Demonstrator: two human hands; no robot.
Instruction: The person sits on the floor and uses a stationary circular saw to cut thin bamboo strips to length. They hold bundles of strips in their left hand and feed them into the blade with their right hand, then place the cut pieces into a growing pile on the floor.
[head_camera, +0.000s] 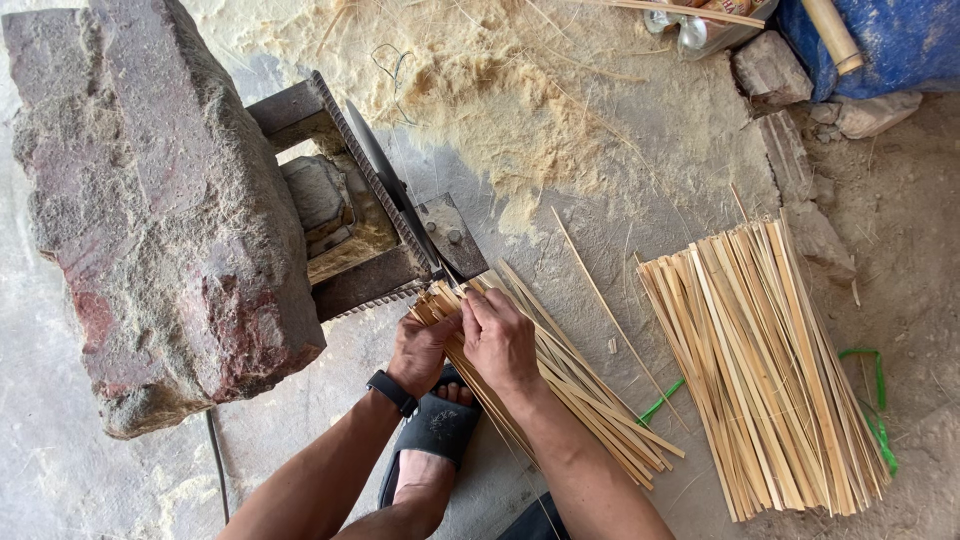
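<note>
Underfoot, the rough grey concrete floor (640, 190) is dusted with pale sawdust (490, 90), thickest towards the top of the view, and gives way to bare dirt along the right edge. One large reddish stone block (150, 200) fills the left side. A metal frame (350, 230) is wedged against it, carrying a single dark blade (395, 190) that points down towards the hands.

Two hands work just below the blade tip. The left hand (420, 345), with a black watch (392, 392) on its wrist, is closed around the near end of a bundle of thin bamboo strips (580, 390). The right hand (500, 340) lies over the same bundle just beside it, fingers curled down on the strips and pressing them. The bundle's top end sits at the frame's edge, and the strips fan out down and to the right across the floor.

One foot in a black sandal (435, 430) rests under the forearms.

A second, larger stack of bamboo strips (770, 370) lies well apart on the right, with a green strap (875, 400) showing beneath it. One loose strip (610, 310) lies between the two piles. Several broken stones (780, 70) and a blue tarp (900, 40) sit at the upper right corner.
</note>
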